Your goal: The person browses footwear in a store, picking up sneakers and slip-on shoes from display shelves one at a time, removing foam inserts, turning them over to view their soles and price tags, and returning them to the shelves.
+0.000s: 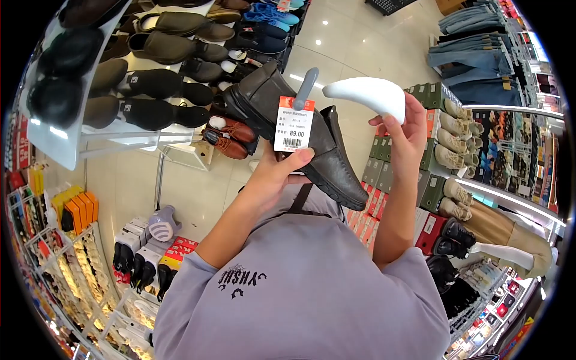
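Note:
My left hand [273, 180] grips a dark grey leather ankle boot [336, 153] by its sole side, thumb laid over the lower edge of a price tag. The boot is tilted, its toe pointing down to the right and its collar facing up. A white and red price tag [293, 133] reading 89.00 hangs against its side from a grey plastic fastener [306, 87]. To the right, my right hand [405, 129] pinches the wide end of a smooth white curved shoe insert [363, 96] between thumb and fingers. The insert is apart from the boot, its narrow end pointing left.
A shelf rack [78, 132] with several shoes stands at the left, brown lace-up shoes [231, 138] beside the boot. Green shoeboxes [429, 156] and beige sneakers [453, 156] line the right. Folded jeans [480, 60] sit farther back. Shiny tiled floor [342, 45] lies ahead.

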A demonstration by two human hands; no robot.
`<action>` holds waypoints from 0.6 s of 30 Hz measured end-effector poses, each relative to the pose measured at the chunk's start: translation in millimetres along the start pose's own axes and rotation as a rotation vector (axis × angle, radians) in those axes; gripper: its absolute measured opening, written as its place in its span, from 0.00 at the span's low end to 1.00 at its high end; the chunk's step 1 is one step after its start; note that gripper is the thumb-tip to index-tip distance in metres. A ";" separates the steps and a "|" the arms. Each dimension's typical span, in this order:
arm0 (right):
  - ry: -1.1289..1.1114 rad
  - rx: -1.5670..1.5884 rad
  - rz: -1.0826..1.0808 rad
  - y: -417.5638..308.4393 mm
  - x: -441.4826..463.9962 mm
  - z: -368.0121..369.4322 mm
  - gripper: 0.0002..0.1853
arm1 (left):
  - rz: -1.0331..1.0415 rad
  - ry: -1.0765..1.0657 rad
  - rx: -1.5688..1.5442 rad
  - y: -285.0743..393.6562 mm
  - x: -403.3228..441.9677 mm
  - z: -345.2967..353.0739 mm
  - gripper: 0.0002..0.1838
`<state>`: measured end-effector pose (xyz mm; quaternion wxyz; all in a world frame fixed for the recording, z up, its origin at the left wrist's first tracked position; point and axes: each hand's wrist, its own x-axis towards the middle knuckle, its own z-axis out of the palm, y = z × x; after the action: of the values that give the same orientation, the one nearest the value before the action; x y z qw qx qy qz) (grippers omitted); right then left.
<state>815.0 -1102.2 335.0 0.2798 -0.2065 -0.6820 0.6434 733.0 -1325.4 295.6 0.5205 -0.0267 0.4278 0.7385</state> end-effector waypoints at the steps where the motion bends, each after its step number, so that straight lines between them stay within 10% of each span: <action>1: 0.012 -0.007 0.001 1.4 1.2 -5.9 0.25 | -0.006 -0.003 0.003 -0.5 3.9 4.3 0.41; 18: 0.016 0.041 -0.054 8.3 105.5 -137.2 0.27 | -0.065 0.008 0.194 -19.5 112.7 129.0 0.45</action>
<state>823.1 -929.2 341.1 0.3069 -0.1874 -0.6718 0.6476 749.4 -1154.4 310.8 0.5424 0.0070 0.4981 0.6765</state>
